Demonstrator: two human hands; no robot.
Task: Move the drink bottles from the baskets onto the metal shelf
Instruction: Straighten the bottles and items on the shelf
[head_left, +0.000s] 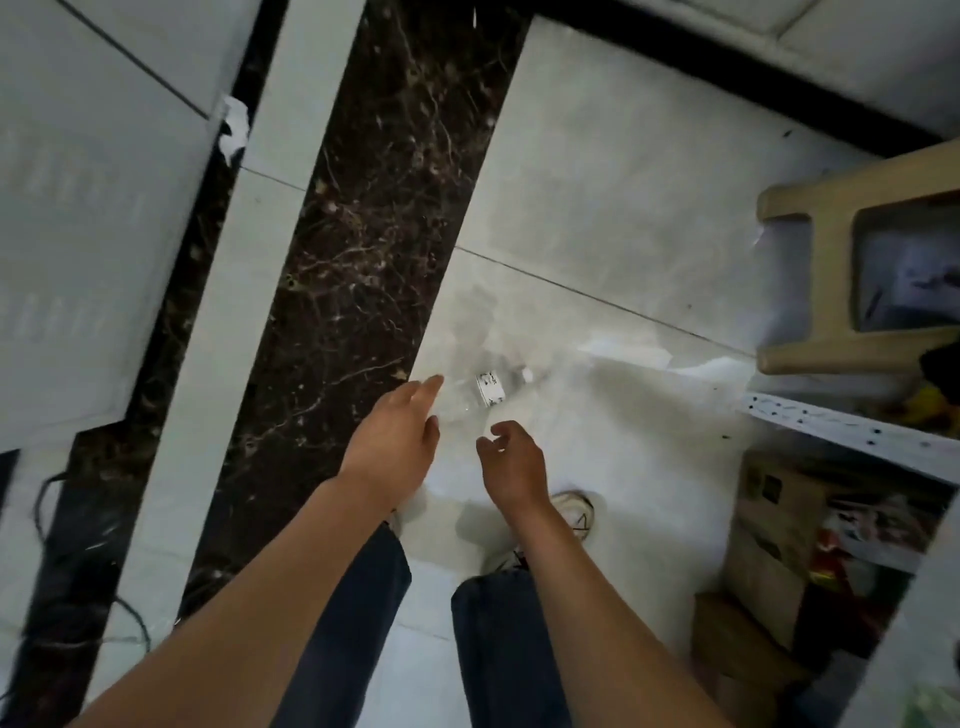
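Note:
A clear plastic drink bottle (485, 391) with a white label and white cap lies on its side on the pale floor tiles, blurred. My left hand (400, 441) reaches toward it, fingers apart, fingertips beside its lower end and holding nothing. My right hand (511, 460) hovers just below the bottle with curled, parted fingers, also empty. The white perforated metal shelf (852, 434) juts in at the right edge. No baskets are in view.
A beige plastic stool (810, 291) stands at the right. Cardboard boxes (769, 545) and packaged goods sit under the shelf at the lower right. A dark marble strip (358, 260) crosses the floor; black cables (57, 519) lie at left. My shoes and jeans are below.

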